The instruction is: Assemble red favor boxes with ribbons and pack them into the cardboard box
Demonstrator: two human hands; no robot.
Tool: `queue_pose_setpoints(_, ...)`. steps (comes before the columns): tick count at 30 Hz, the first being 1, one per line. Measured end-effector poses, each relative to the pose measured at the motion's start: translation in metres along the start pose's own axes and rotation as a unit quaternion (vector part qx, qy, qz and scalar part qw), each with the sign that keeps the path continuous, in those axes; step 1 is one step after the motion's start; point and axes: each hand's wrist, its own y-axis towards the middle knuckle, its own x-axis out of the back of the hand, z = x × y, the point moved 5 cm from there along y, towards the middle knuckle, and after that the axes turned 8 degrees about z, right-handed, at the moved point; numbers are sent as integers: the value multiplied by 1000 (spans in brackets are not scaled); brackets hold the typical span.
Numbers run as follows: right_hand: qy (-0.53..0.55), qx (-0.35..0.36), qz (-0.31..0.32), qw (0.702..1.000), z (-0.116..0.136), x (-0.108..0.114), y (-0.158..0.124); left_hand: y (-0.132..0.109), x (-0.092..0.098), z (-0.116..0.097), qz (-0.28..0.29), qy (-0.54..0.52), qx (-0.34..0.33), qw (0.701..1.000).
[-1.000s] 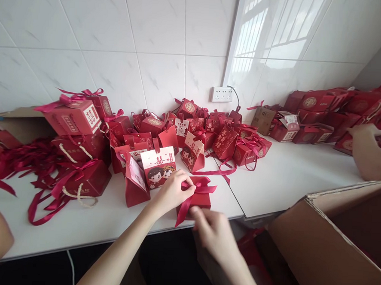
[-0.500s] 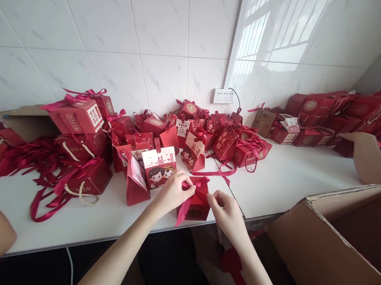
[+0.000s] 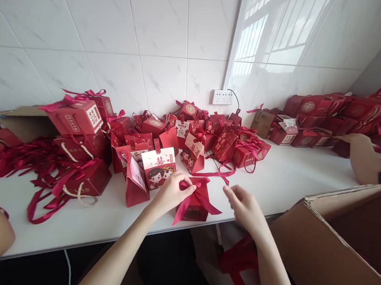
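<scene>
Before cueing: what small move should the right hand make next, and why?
Perhaps bring the right hand to the right ribbon tail, which is loose: the left hand pinches the ribbon atop the red box, while the right hand is clear of both.

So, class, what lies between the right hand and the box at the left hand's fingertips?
In the head view, a strip of white table lies between the right hand and the box, with one ribbon tail jutting into it.
</scene>
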Motion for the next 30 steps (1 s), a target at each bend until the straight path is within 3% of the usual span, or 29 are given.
queue_pose_setpoints(2,-38,48,-75,995,14,6,-5,0,2,1,4,-12,4,1000)
queue_pose_setpoints(5,-128,221,-64,965,46,-26,-26,1,3,-1,19,-8,-8,1000)
queue_pose_setpoints(7,-229,361,-56,902,62,-58,-44,3,3,-2,30,0,-8,1000)
queue_pose_setpoints(9,-308,425,-72,848,65,-83,-53,3,3,-3,38,4,-3,999)
queue_pose_setpoints(12,-318,434,-88,839,56,-98,-46,4,3,-4,38,6,0,999)
queue_pose_setpoints(16,-267,433,-106,854,52,-98,-38,4,1,-3,23,8,4,1000)
queue_pose_setpoints(22,-315,406,-176,840,58,-98,-42,6,-2,-1,15,-8,2,1000)
queue_pose_setpoints(30,-215,449,-154,854,55,-92,-42,4,-3,0,11,-6,-7,1000)
